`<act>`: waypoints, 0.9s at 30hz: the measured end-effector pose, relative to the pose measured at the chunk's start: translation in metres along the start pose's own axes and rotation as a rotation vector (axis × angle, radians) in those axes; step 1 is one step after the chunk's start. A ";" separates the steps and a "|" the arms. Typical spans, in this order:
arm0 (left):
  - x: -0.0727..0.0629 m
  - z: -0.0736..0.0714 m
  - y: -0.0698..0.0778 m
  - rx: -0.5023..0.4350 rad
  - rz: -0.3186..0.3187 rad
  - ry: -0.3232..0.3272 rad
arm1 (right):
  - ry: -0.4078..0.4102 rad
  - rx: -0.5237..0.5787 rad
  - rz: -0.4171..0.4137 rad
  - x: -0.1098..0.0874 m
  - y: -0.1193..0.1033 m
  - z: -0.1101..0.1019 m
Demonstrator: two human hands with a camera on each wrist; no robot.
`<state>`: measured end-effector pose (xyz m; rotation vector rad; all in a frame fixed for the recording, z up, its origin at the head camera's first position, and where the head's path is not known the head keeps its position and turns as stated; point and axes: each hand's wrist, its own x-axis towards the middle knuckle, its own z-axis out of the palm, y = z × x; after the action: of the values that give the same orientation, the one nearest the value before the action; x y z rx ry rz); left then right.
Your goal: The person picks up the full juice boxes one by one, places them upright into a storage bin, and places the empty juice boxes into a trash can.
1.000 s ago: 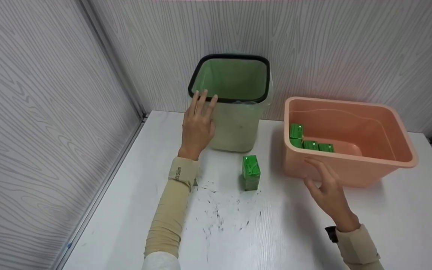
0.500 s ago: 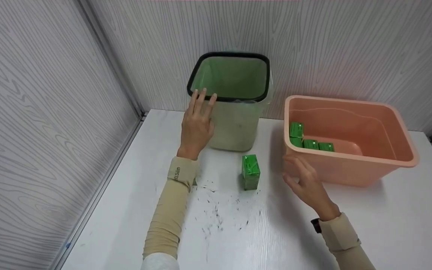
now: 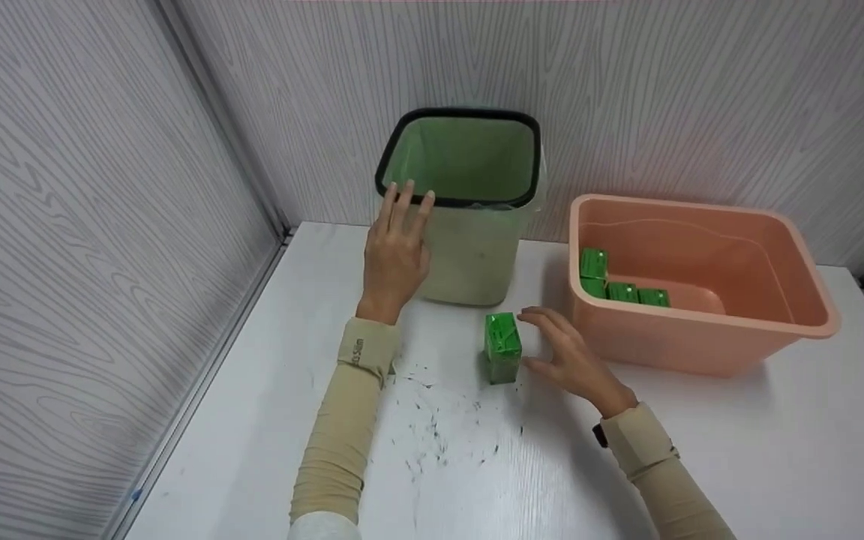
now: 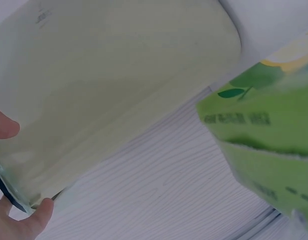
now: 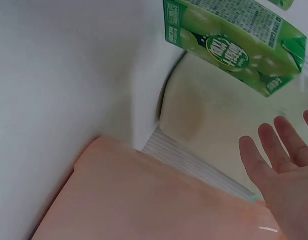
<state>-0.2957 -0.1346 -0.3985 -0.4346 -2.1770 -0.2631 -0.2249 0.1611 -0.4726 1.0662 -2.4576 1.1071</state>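
Note:
A green juice carton (image 3: 503,349) stands upright on the white table, its printed side showing in the right wrist view. Just to its right is my right hand (image 3: 571,362), fingers spread, thumb and fingertips at its near side but not round it. My left hand (image 3: 394,259) rests with fairly straight fingers against the front rim of a pale green bin (image 3: 473,259) with a black rim. In the left wrist view another green carton (image 4: 268,130) looms large on the right; in the head view my left forearm mostly hides it.
A pink plastic tub (image 3: 672,330) stands at the right, with several green cartons (image 3: 619,291) along its near left side. The bin stands against the back wall (image 3: 312,97). Dark specks and scuffs (image 3: 436,435) mark the table in front.
My right hand has moved left, from in front of the pink tub to beside the standing juice carton. My left hand has stayed at the bin's rim.

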 end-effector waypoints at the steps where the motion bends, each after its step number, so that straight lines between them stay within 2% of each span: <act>1: 0.000 0.000 0.000 0.001 0.000 -0.002 | -0.020 0.004 0.014 0.002 0.000 0.001; 4: 0.001 0.000 0.001 0.003 -0.005 -0.010 | -0.061 0.000 0.040 0.006 0.002 0.005; 8: 0.001 0.000 0.002 -0.004 -0.017 -0.023 | -0.082 -0.012 0.038 0.010 0.005 0.008; 16: 0.002 -0.001 0.005 -0.004 -0.010 -0.043 | -0.138 0.004 0.093 0.015 0.007 0.012; 21: 0.001 0.000 0.004 -0.008 -0.011 -0.052 | -0.115 0.006 0.074 0.016 0.005 0.013; 27: -0.001 -0.002 0.002 0.044 -0.015 -0.059 | -0.069 -0.018 0.004 0.018 0.003 0.013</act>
<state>-0.2931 -0.1335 -0.3977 -0.4061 -2.2403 -0.2121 -0.2388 0.1441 -0.4743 1.1124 -2.5187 1.0646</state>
